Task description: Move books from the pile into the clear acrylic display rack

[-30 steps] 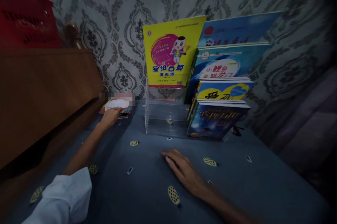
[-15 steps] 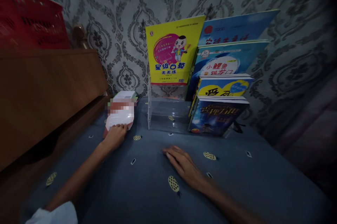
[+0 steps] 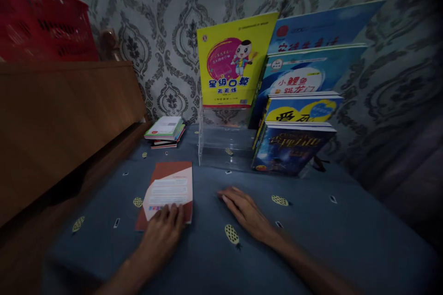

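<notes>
A brown-red and white book [image 3: 170, 193] lies on the patterned cloth at the left, a block of text showing on it. My left hand [image 3: 165, 225] is closed on its near edge, fingers over the top; the thumb is hidden. To the right, my right hand [image 3: 242, 209] rests low over the cloth with fingers stretched out and nothing in them. A clear acrylic book stand [image 3: 224, 160] rises beyond both hands. It bears a yellow workbook [image 3: 256, 27] at its upper left and a dark blue book [image 3: 285, 149] at its lower right.
A small stack of books [image 3: 165, 128] sits by the wall at the far left. More books stand in the rack's right column, including a teal book [image 3: 332, 64]. A wooden cabinet [image 3: 69, 115] with a red basket [image 3: 48, 22] on it borders the left side.
My left hand has come back toward me with the brown-red and white book, away from the stack by the wall. My right hand has barely moved. The view has shifted slightly.
</notes>
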`<state>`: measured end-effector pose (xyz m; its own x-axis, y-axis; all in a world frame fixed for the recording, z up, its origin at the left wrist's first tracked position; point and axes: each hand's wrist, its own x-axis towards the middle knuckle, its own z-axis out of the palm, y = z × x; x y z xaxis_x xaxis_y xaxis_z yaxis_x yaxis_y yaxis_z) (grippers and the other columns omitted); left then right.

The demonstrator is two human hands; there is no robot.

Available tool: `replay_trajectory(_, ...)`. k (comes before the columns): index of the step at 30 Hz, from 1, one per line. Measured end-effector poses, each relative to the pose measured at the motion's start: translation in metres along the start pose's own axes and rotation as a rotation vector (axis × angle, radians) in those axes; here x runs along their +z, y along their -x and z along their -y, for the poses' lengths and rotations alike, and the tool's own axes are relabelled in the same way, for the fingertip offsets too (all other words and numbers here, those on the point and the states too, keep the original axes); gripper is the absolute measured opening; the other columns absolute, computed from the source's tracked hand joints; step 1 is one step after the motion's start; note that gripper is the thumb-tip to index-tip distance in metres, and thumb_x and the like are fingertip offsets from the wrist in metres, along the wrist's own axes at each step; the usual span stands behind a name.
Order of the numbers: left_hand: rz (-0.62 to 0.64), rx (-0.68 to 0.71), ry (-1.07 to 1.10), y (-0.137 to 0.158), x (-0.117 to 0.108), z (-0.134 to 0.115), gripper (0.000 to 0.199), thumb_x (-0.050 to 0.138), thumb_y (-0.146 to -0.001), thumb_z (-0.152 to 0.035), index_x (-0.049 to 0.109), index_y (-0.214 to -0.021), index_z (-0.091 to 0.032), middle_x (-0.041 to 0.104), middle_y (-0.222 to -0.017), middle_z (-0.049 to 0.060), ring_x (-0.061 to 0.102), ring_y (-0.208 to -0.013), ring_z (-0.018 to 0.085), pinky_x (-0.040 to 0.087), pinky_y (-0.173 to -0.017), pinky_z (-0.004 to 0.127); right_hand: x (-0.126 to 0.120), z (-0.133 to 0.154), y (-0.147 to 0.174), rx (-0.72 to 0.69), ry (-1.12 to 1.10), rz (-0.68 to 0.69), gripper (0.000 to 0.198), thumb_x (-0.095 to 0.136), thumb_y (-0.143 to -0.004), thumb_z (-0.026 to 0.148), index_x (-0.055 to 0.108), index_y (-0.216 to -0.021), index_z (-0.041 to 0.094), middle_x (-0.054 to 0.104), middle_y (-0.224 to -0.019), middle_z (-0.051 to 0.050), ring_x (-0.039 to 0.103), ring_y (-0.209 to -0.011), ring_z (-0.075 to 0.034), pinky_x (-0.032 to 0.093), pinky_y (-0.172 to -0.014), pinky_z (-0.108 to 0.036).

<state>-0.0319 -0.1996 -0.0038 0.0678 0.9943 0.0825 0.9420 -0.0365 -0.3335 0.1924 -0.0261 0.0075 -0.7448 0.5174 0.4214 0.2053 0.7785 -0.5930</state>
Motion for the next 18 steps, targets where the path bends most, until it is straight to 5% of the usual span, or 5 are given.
replay_trajectory(3,-0.102,0.129,0.097,-0.007,-0.015,-0.039,0.042,0.044,-0.101,-0.021,0.051,-0.142,-0.014,0.063,-0.134,0.02,0.063,-0.121,0.035,0.059,-0.089,0.045,0.0,0.002,-0.001,-0.026,0.008,-0.018,0.036,0.035,-0.105,0.035,0.068,-0.117,0.024,0.072,-0.099,-0.007,0.066,-0.097,-0.022,0.056,-0.09,-0.04)
replay_trajectory(6,-0.153,0.308,0.266,-0.019,-0.037,-0.066,0.045,0.046,-0.101,-0.024,0.047,-0.145,-0.016,0.06,-0.14,0.017,0.056,-0.131,0.033,0.051,-0.103,0.047,-0.002,0.005,-0.001,-0.06,0.002,-0.011,0.037,0.033,-0.106,0.033,0.067,-0.118,0.023,0.073,-0.102,-0.008,0.067,-0.098,-0.023,0.055,-0.093,-0.042)
replay_trajectory(10,-0.124,0.414,0.545,-0.039,-0.056,-0.044,0.039,0.037,-0.104,-0.022,0.052,-0.139,-0.017,0.067,-0.131,0.01,0.063,-0.122,0.02,0.051,-0.104,0.033,-0.003,0.004,0.0,-0.077,-0.006,-0.022,0.036,0.034,-0.105,0.03,0.067,-0.118,0.023,0.073,-0.103,-0.009,0.067,-0.098,-0.022,0.055,-0.092,-0.042)
replay_trajectory(14,-0.141,0.006,0.535,-0.061,-0.042,0.028,0.036,0.038,-0.103,-0.028,0.06,-0.13,-0.02,0.067,-0.128,0.011,0.063,-0.119,0.024,0.052,-0.101,0.038,0.002,0.008,0.005,-0.136,0.022,-0.025,0.032,0.039,-0.104,0.028,0.066,-0.118,0.02,0.073,-0.107,-0.011,0.066,-0.102,-0.023,0.055,-0.093,-0.044)
replay_trajectory(18,0.081,-0.297,0.349,-0.072,-0.026,0.08,0.051,0.051,-0.097,-0.04,0.05,-0.141,-0.014,0.056,-0.141,0.018,0.055,-0.129,0.032,0.045,-0.105,0.046,0.012,0.032,0.017,-0.28,0.066,0.055,0.026,0.047,-0.102,0.027,0.065,-0.118,0.019,0.072,-0.115,-0.011,0.063,-0.114,-0.024,0.05,-0.1,-0.046)
